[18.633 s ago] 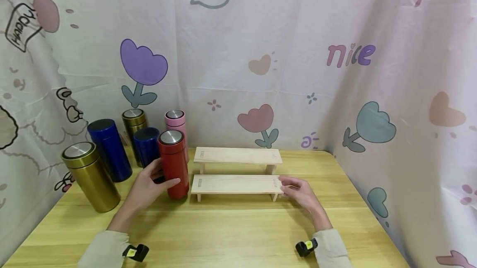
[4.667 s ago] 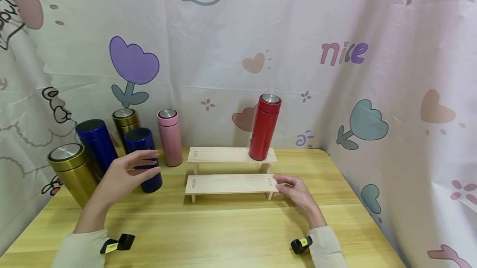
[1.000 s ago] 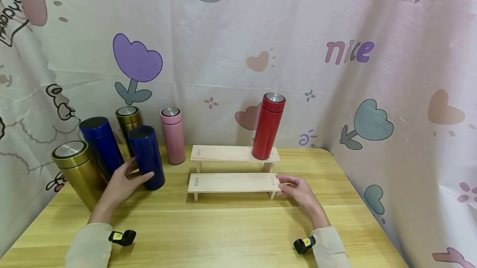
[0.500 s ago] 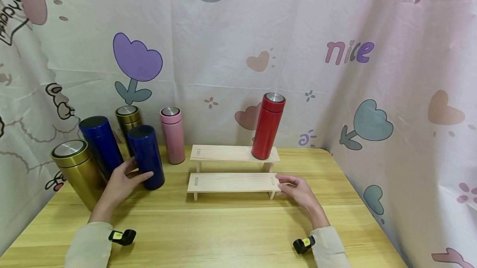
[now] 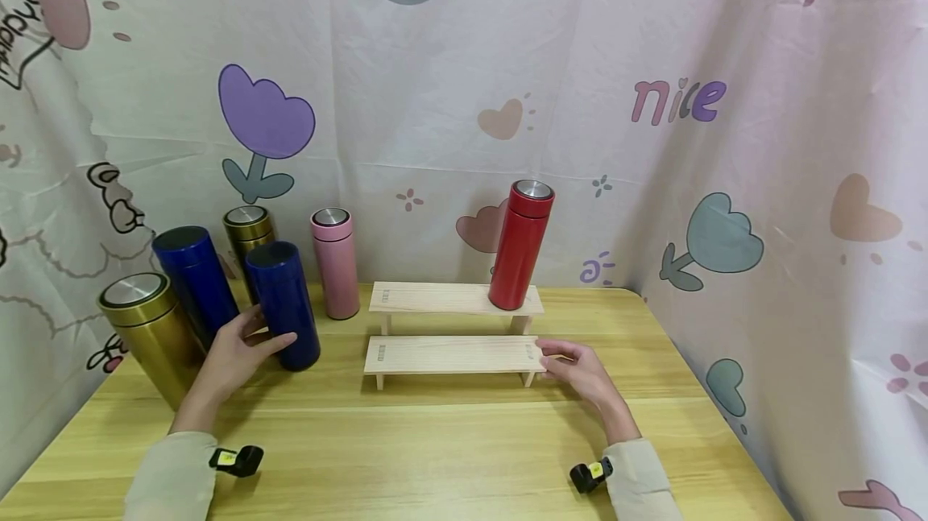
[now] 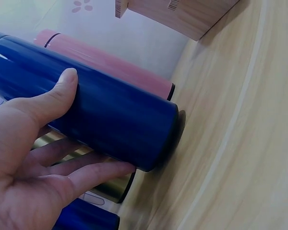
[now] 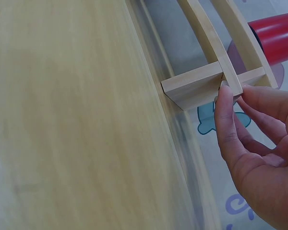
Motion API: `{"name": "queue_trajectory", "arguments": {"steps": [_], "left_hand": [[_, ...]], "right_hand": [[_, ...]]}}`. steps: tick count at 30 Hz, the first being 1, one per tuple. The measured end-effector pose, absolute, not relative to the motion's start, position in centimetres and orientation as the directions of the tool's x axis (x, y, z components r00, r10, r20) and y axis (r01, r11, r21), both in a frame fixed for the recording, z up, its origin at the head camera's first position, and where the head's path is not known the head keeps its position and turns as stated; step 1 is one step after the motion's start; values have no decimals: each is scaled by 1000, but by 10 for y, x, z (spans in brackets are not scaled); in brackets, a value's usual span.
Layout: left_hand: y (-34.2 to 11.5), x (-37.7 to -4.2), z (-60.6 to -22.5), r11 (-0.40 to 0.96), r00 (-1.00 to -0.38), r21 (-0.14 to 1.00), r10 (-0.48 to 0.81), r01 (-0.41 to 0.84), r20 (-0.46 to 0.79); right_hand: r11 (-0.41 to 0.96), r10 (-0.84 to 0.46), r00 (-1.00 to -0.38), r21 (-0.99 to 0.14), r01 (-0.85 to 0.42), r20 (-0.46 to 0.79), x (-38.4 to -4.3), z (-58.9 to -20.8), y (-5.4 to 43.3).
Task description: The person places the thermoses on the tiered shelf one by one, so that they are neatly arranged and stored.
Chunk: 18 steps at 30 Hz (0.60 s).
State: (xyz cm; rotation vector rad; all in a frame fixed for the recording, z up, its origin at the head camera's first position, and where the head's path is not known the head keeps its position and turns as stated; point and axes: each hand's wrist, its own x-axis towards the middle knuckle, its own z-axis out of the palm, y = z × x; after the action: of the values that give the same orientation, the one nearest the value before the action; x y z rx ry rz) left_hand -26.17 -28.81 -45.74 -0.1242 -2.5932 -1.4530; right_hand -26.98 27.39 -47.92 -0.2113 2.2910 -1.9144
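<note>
My left hand [image 5: 235, 352] grips a blue thermos flask [image 5: 290, 308], thumb on the near side and fingers round the back. In the left wrist view that flask [image 6: 120, 115] has its base at or barely above the table; I cannot tell whether they touch. My right hand [image 5: 580, 372] pinches the right end of the lower wooden shelf [image 5: 453, 354], thumb and forefinger meeting on the board's corner. A red thermos flask [image 5: 518, 251] stands on the right part of the upper wooden shelf [image 5: 428, 297].
Left of the shelves a pink flask [image 5: 338, 271] stands upright. Behind and left of my left hand are a slim gold flask [image 5: 246, 239], a second blue flask [image 5: 192, 271] and a wide gold flask [image 5: 155, 336]. A patterned curtain [image 5: 420, 86] hangs behind the table [image 5: 449, 448].
The red flask went from my left hand to the upper shelf earlier. My left hand then came to the blue flask and grips it. Over the last second almost nothing moved.
</note>
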Motion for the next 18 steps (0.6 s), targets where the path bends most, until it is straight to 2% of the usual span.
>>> {"name": "queue_trajectory", "arguments": {"steps": [18], "left_hand": [[-291,-262,-454,524,-991,844,-2,112,132]], "right_hand": [[170,-205,-978,-985,-15,-20,-269,-479,274]]}}
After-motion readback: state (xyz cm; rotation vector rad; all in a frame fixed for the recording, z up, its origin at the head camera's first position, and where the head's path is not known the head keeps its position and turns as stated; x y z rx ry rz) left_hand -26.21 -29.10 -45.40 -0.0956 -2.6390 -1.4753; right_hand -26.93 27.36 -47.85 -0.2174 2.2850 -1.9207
